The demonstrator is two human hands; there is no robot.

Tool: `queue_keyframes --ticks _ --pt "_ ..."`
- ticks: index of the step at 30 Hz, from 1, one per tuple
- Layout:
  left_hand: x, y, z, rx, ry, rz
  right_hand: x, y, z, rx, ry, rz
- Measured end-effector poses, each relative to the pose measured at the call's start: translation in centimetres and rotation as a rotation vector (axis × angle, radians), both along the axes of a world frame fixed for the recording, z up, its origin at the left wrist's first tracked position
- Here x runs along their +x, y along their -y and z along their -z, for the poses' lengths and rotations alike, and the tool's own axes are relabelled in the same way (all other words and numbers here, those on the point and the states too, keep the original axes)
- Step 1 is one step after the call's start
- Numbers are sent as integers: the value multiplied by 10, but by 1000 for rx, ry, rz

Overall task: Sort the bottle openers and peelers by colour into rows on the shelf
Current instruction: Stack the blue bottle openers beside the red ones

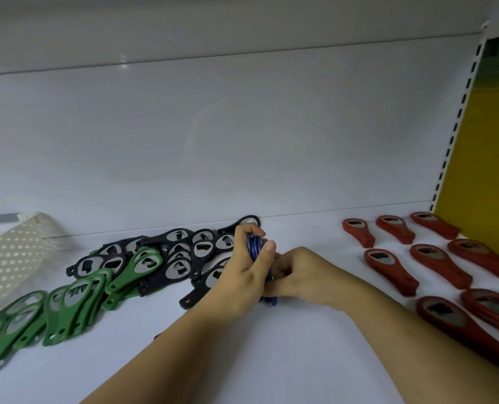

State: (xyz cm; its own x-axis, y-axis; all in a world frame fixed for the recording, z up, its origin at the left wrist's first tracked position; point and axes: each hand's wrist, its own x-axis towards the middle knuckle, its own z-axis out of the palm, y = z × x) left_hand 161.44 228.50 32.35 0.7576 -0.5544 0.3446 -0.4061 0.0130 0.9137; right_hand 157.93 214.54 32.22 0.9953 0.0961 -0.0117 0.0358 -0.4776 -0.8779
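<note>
Near left: green openers (76,301) lie in loose, fanned stacks on the shelf (300,360). They are grouped by colour but not squared into a row.

Near right: red openers (437,266) are set out in tidy lines running from near to far. Several spots look stacked more than one deep. I judge this colour done, or close to it.

Middle: the blue openers (254,246) are a small stack held on edge between both hands, just above the shelf. My left hand (242,275) grips the stack, its fingers (249,228) curled over the top and the thumb clamped on the right face. My right hand (297,272) has its fingers curled in against the lower end of the same stack. It seems to be evening up the stack, though the contact is partly hidden. Blue has no place on the shelf yet; the bare stretch between black and red looks the likely spot.

Farther left: black openers (181,258) sit in a jumbled, overlapping heap, with one green stack resting against its near edge. This heap needs the most work.

I can make out no peelers.

Far left: a perforated white basket (12,252), tilted. Behind everything is the plain back panel (242,141).

Writing: none readable. The metal inserts show only cut-outs, with no brand or label.
</note>
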Motion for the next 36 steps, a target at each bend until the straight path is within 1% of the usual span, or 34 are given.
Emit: queue_keyframes --ticks 2,6,8,11,13,18,21,27,30,33,36 --pt "-1 2 1 27 49 21 1 0 1 22 25 -9" --pt "7 0 4 23 24 74 1 2 0 109 58 -45" --pt "11 -3 6 41 11 138 1 7 -1 59 71 -26" --pt "13 -7 6 -26 -36 187 -1 17 -2 -50 70 21" --pt "12 -7 5 -46 -60 172 -5 20 -4 -90 51 1" --pt "5 -3 5 -52 -101 83 -8 22 -4 -59 -22 -63" --pt "4 -4 5 -53 -98 51 -7 22 1 -114 -33 -59" --pt "3 -7 1 -27 -82 44 -8 17 3 -125 -30 -19" --pt "4 -8 -1 -80 -157 86 -8 16 1 -146 -18 2" --pt "7 -11 -4 -161 -254 115 -10 18 -3 -69 -31 -19" --pt "9 -14 -5 -189 -281 118 -12 19 -6 5 -72 -46"
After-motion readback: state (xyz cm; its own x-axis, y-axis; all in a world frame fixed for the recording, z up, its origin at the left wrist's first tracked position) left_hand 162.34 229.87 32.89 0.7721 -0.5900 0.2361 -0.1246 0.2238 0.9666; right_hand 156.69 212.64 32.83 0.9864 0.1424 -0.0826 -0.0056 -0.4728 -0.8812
